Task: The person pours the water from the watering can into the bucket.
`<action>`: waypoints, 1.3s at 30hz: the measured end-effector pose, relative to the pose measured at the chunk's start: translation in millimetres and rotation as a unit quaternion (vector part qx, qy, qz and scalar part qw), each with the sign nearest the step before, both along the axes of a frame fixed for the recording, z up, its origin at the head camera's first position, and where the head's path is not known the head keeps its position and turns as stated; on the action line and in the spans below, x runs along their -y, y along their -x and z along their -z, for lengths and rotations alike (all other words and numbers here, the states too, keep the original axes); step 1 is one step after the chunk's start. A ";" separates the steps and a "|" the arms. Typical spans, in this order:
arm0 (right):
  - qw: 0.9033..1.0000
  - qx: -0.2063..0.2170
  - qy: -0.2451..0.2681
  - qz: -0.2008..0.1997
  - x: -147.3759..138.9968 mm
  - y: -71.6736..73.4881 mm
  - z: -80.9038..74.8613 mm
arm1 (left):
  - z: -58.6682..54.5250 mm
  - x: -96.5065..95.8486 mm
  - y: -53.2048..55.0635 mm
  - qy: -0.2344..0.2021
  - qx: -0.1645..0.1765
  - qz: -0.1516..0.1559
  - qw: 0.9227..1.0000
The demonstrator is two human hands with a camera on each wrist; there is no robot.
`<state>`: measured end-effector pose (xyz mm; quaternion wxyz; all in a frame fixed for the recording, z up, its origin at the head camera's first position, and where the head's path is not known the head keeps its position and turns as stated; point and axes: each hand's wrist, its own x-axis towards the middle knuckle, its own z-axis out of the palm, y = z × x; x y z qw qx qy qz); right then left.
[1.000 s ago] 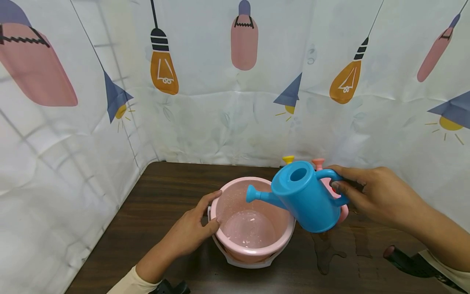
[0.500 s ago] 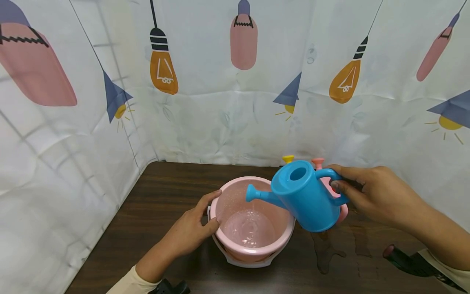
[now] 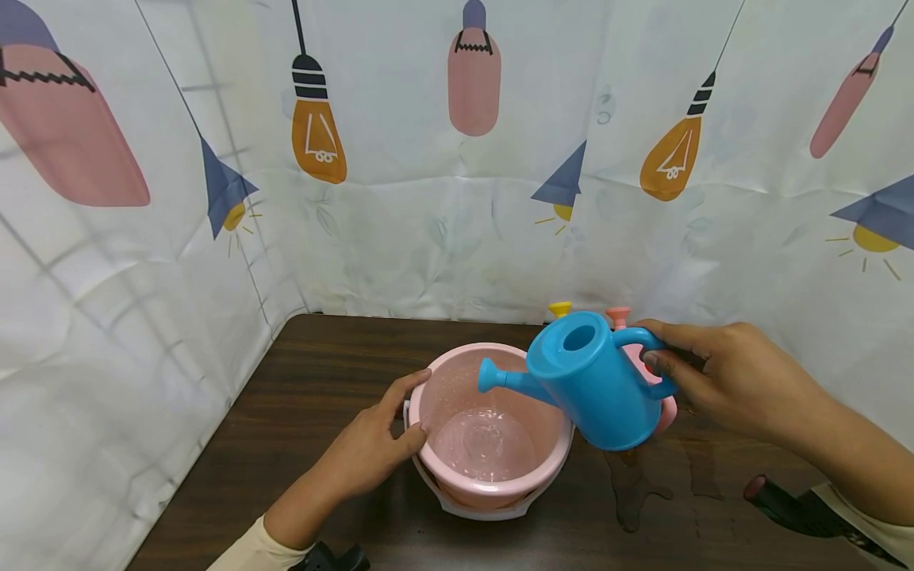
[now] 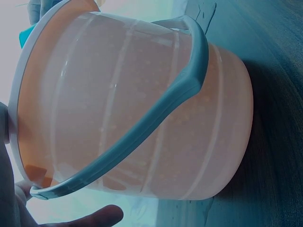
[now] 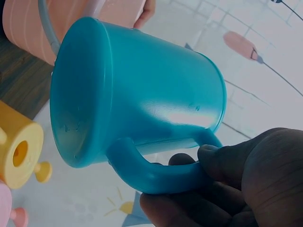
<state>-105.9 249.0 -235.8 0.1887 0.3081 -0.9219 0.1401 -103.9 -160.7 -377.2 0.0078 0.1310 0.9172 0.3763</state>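
Observation:
In the head view, a pale pink bucket [image 3: 493, 485] stands on the table with clear water in its bottom, rippled in rings. My left hand [image 3: 371, 448] holds the bucket's left rim, thumb and a finger over its edge. The left wrist view shows the bucket's grey carry handle [image 4: 156, 116] hanging down its side and one finger stretched out beside it. My right hand [image 3: 735, 381] grips the handle of a blue watering can [image 3: 596, 381], tilted left with its spout above the bucket's opening. The right wrist view shows fingers and thumb around that handle.
Behind the blue can stand a pink watering can [image 3: 668, 414], mostly hidden, and a yellow watering can [image 5: 21, 146]. Spilled water [image 3: 631, 496] lies on the dark wooden table [image 3: 343, 357] right of the bucket. A printed white curtain [image 3: 428, 238] surrounds the back and left.
Ripples on the water in the bucket change shape between frames. Both hands, the bucket and the blue watering can stay practically in place.

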 end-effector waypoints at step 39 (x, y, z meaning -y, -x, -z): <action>1.000 -0.010 0.002 -0.007 -0.9 1.5 1.7 | 1.1 0.4 -0.3 -0.008 0.001 0.004 1.000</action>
